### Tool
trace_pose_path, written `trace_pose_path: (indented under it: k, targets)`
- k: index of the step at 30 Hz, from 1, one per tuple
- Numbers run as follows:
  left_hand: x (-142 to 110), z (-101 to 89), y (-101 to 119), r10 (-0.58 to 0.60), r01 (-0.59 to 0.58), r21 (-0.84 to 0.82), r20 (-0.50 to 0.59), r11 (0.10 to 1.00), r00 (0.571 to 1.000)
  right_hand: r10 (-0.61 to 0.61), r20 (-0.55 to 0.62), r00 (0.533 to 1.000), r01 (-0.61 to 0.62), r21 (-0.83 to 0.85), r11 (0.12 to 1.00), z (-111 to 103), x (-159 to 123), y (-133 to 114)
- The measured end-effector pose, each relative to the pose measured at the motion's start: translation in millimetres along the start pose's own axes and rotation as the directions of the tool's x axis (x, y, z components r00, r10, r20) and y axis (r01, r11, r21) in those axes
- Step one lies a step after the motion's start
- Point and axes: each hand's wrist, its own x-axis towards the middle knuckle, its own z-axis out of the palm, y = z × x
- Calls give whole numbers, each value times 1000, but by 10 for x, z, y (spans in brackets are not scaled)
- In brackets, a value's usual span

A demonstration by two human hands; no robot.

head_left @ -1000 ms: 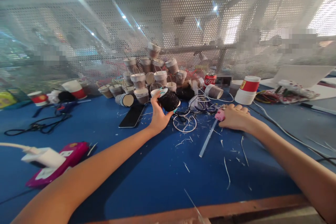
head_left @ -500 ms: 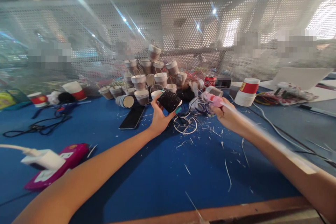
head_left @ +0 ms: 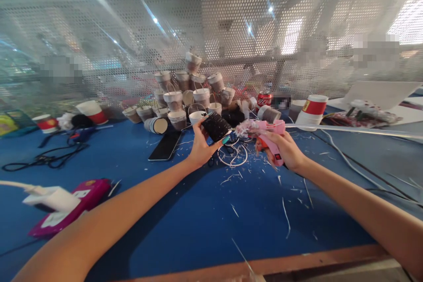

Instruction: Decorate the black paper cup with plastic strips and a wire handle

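My left hand (head_left: 202, 147) grips a small black-wrapped cup (head_left: 216, 127), tilted on its side with its bottom towards the right. In my right hand (head_left: 289, 147) is a pink hot glue gun (head_left: 272, 141), with a long clear glue stick (head_left: 346, 130) running out of its back to the right. The gun's nozzle end, covered in whitish strands, points left at the cup's right end; I cannot tell whether they touch. Beneath the hands lie a loop of white cord (head_left: 233, 165) and scattered white scraps. A black phone (head_left: 165, 146) lies just left of the cup.
Behind the hands stands a pile of small handled buckets (head_left: 173, 101). A red soda can (head_left: 264, 100) and stacked paper cups (head_left: 311, 112) are at the back right. A magenta power strip (head_left: 71, 207) with a white plug sits front left. Perforated metal screen (head_left: 231, 31) closes the back.
My right hand has turned the glue gun, so its glue stick now points right instead of down along my forearm. Its nozzle has come closer to the cup. My left hand stays about in place.
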Motion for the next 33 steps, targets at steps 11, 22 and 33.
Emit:
trace_pose_path:
  k: [11,22,33]
  targets:
    - [-7,13,18,-11,11,-1,-4,1000,1000,79,52,995,-69,-171,983,60,-19,-17]
    - [-5,9,31,-29,29,-15,5,999,1000,70,59,996,-56,-214,975,57,-9,35]
    - [-2,7,32,-30,30,35,23,999,999,59,89,994,-41,-183,982,76,-3,77]
